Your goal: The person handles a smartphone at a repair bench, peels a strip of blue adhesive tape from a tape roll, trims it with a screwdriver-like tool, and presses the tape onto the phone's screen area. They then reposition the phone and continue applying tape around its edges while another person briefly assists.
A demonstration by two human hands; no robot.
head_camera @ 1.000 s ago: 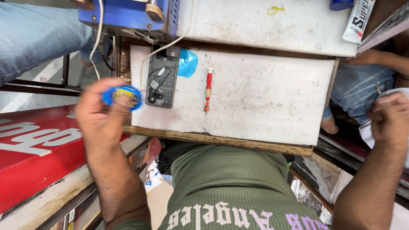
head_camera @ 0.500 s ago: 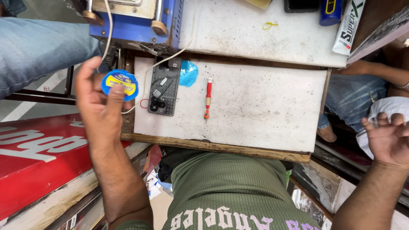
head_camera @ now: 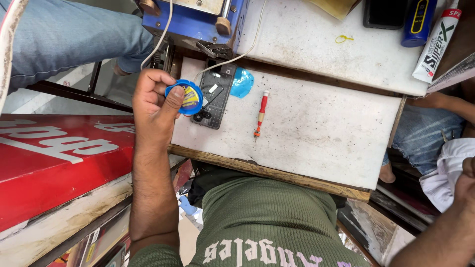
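Now lifted nearer the opened phone [head_camera: 213,94], a small round blue container [head_camera: 184,97] sits pinched in the left hand [head_camera: 156,106] fingers above the tabletop [head_camera: 321,128] edge, while the right hand [head_camera: 465,185] has dropped beside white cloth [head_camera: 448,170], its fingers unreadable.

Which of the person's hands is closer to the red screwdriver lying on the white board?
Left. The left hand is just left of the red screwdriver, holding a blue disc; the right hand is far right, off the board.
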